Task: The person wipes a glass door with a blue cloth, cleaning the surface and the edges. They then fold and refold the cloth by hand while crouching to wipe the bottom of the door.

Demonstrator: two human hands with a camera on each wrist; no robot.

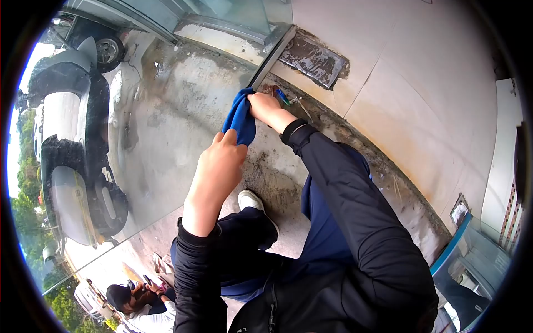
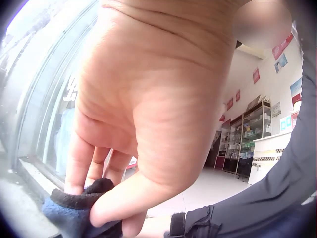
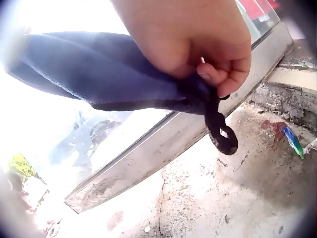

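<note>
A blue cloth (image 1: 240,117) with a dark edge is stretched between both hands in the head view, beside a glass panel's edge. My left hand (image 1: 218,166) grips its lower end; in the left wrist view, thumb and fingers pinch the cloth (image 2: 74,208) at its dark rim. The right hand (image 1: 267,108) holds the upper end. From the right wrist view, the right hand's curled fingers (image 3: 225,77) pinch a corner of the cloth (image 3: 114,69), and a dark loop (image 3: 220,131) hangs below them.
A glass panel (image 1: 166,139) stands at the left, with a parked scooter (image 1: 72,150) behind it. A metal floor plate (image 1: 315,58) lies ahead on the tiles. Another glass panel (image 1: 472,255) is at the right. A person (image 1: 141,302) is at lower left.
</note>
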